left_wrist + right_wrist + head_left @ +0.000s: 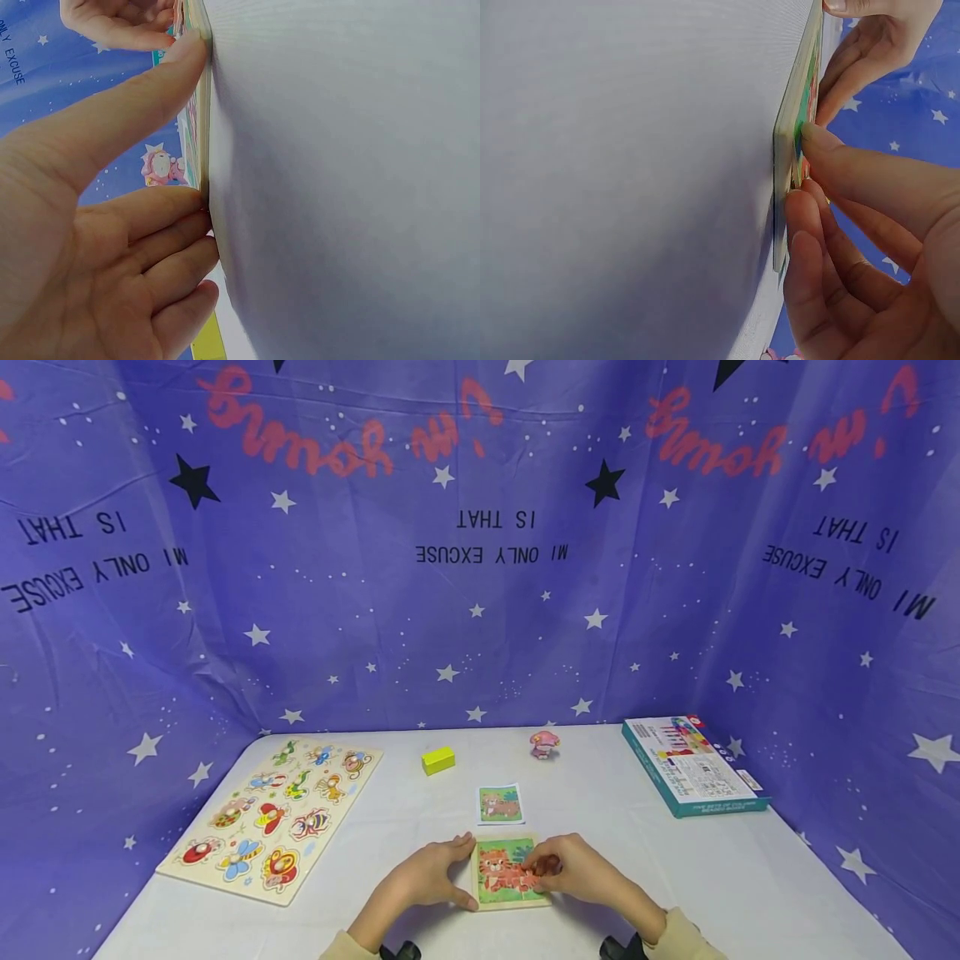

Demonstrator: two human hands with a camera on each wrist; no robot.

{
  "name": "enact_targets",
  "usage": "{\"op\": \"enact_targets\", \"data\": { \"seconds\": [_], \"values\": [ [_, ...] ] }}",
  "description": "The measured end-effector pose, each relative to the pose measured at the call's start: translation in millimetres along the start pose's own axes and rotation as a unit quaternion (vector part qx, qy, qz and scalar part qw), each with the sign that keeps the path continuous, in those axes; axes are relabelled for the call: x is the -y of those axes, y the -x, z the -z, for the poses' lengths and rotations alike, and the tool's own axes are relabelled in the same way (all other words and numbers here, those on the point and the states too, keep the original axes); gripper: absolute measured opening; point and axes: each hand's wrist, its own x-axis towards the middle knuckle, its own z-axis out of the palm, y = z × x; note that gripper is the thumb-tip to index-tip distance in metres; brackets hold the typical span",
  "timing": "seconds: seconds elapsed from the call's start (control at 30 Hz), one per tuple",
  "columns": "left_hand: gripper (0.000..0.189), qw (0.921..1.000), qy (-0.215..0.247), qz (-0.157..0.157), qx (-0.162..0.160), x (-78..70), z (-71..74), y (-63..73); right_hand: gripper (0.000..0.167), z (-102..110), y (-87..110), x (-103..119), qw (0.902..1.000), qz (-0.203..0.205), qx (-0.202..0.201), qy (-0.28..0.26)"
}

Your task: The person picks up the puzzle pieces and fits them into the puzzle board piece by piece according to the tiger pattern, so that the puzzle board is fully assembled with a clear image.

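Observation:
A small wooden tray puzzle (504, 870) with a red tiger on green lies on the white table, between both hands. Along its left edge, my left hand (423, 875) rests with thumb and fingertips spread against the rim. My right hand (573, 867) is over the puzzle's right side. In the right wrist view its thumb and fingers pinch a puzzle piece (800, 142), tilted at the tray's edge; the fingers hide part of it. Just behind the tray lies a picture card (500, 805) with a similar animal scene.
A large wooden insect peg puzzle (251, 852) lies on the left. Toward the back are a yellow block (438, 761) and a pink figurine (543, 745). At the back right is a teal-sided box (697, 768). Purple star-patterned cloth (480, 635) encloses the table.

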Motion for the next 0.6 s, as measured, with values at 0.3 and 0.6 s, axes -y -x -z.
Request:
{"op": "enact_targets", "data": {
  "seconds": [0.3, 0.6],
  "values": [
    [0.092, 1.0000, 0.001, 0.003, -0.002, -0.7, 0.2, 0.1, 0.014, -0.9, 0.5, -1.7, 0.9999, -0.011, -0.004, -0.011],
    [0.092, 1.0000, -0.003, 0.003, 0.000, -0.2, -0.9, -1.2, 0.012, -2.6, -0.1, -0.9, 0.9996, -0.028, -0.001, 0.002]
  ]
}}
